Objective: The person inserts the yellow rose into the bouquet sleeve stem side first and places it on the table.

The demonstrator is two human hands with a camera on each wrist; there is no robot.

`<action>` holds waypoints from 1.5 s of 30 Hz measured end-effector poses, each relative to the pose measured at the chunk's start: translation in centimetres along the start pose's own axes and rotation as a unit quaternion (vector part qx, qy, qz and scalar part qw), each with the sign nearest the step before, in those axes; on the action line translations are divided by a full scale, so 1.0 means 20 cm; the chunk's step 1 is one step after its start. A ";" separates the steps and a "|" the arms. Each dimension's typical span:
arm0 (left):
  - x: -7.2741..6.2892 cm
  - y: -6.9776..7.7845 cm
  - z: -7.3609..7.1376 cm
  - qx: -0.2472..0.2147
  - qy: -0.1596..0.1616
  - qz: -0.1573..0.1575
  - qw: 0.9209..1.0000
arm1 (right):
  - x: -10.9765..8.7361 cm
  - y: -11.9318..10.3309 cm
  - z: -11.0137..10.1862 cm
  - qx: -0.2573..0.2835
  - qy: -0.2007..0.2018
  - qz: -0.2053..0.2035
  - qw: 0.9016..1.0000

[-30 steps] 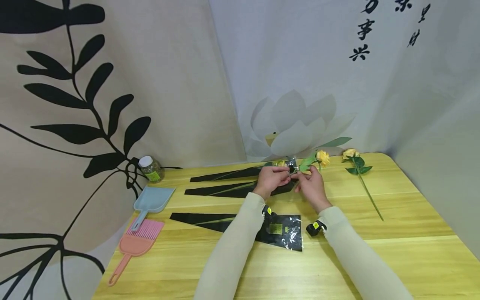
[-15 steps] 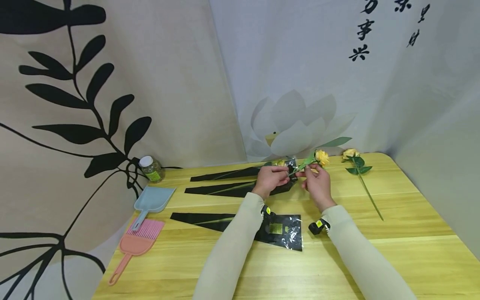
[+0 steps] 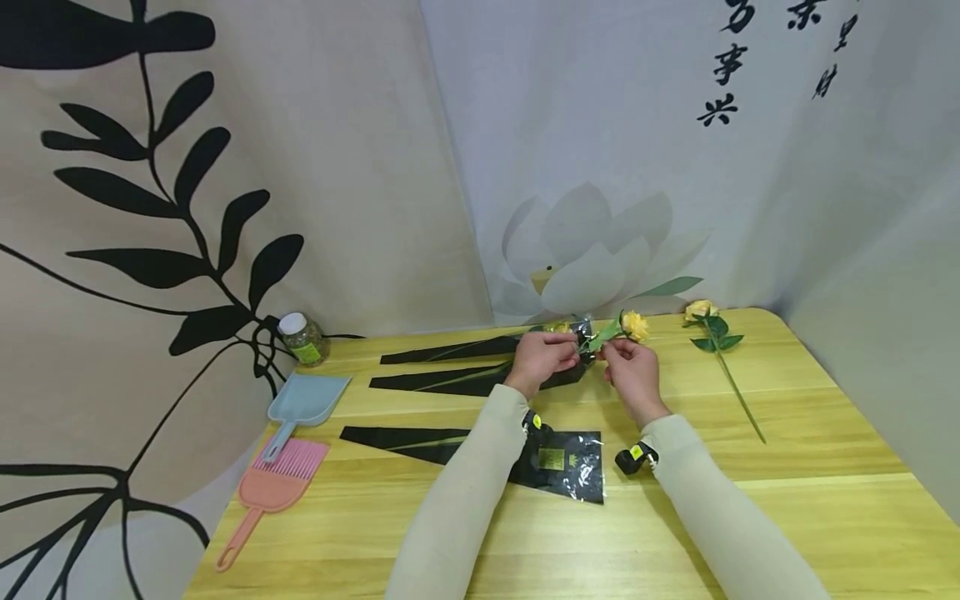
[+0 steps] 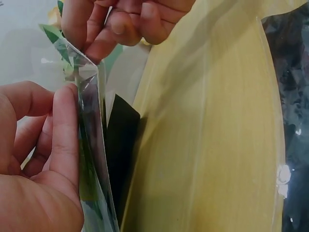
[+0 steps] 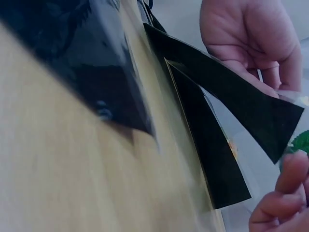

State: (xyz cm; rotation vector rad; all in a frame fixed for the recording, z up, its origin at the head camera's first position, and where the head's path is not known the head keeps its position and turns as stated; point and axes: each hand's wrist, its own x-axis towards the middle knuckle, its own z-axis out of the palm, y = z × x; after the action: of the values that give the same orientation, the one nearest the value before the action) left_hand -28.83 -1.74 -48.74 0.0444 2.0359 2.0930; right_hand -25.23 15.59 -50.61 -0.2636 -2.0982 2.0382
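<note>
My left hand [image 3: 542,360] pinches the mouth of a black-backed, clear-fronted flower sleeve [image 4: 94,116]. A yellow rose [image 3: 635,326] with green leaves [image 3: 602,335] sticks out of that mouth to the right, its stem running down inside behind the clear film. My right hand [image 3: 632,372] pinches at the rose just below its bloom, fingertips right at the sleeve's edge. In the right wrist view, the black back of the sleeve [image 5: 227,87] reaches between my two hands. Fingers partly hide the stem in the head view.
Behind lies another sleeve [image 3: 450,350] with a yellow rose; a third black sleeve [image 3: 577,475] lies nearer me. A loose yellow rose [image 3: 718,340] rests at the right. At the left are a jar [image 3: 303,340], a blue dustpan [image 3: 307,398] and a pink brush [image 3: 273,490].
The rose has moved a little left and down, nearer the sleeve's mouth. My right hand shifted its hold towards the bloom; my left hand has stayed at the sleeve.
</note>
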 end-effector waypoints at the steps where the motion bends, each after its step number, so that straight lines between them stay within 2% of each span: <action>1: 0.00 0.00 0.00 0.001 0.000 0.001 1.000 | 0.00 0.00 0.00 -0.003 0.000 0.000 1.000; 9: 0.00 0.02 0.01 0.007 0.003 -0.001 1.000 | -0.01 0.03 0.04 -0.086 0.018 -0.006 0.996; 17: 0.00 0.02 0.02 0.008 0.003 0.002 1.000 | -0.03 0.04 0.06 -0.082 0.006 0.003 0.997; 20: 0.00 0.02 0.03 0.001 0.003 0.000 1.000 | -0.04 0.03 0.06 -0.044 0.007 0.009 0.999; 24: 0.00 0.01 0.02 -0.004 0.001 -0.001 1.000 | -0.04 0.03 0.07 0.064 -0.003 0.024 0.998; 27: 0.00 0.02 0.02 0.000 0.000 -0.001 1.000 | -0.04 0.03 0.08 0.136 -0.010 0.039 0.990; 35: 0.01 0.02 0.00 0.004 0.005 -0.002 1.000 | -0.03 0.00 0.08 0.229 0.021 0.099 0.968; 39: 0.01 0.01 0.01 0.003 0.001 -0.001 1.000 | -0.02 0.00 0.07 0.238 0.034 0.113 0.964; 45: 0.00 0.03 0.01 0.006 -0.001 -0.002 1.000 | -0.03 0.01 0.07 0.168 0.027 0.094 0.981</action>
State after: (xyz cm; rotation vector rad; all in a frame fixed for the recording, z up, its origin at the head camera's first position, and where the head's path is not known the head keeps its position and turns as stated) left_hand -28.97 -1.62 -48.25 0.0455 2.0451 2.0787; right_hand -25.10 14.12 -50.80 -0.4690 -1.7167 2.4197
